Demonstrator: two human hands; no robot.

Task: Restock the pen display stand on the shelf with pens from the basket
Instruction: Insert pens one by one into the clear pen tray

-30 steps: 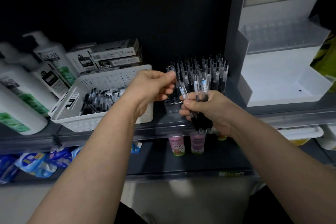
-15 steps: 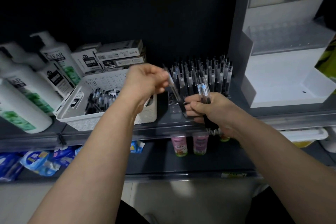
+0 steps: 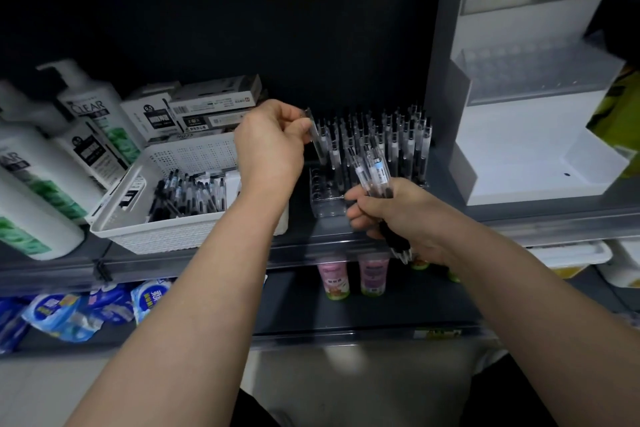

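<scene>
Pen (image 3: 317,139) pinched by left hand (image 3: 273,146) now over stand (image 3: 329,198); right hand (image 3: 398,211) still grips bundle (image 3: 375,173).

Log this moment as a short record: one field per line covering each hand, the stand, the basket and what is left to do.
left hand: holds one pen, tilted, over the stand's front-left holes
right hand: grips a bundle of pens
pen display stand: back rows filled, front holes empty
basket: white, left of stand, pens remain inside
remaining: seat the held pen, then the bundle
</scene>
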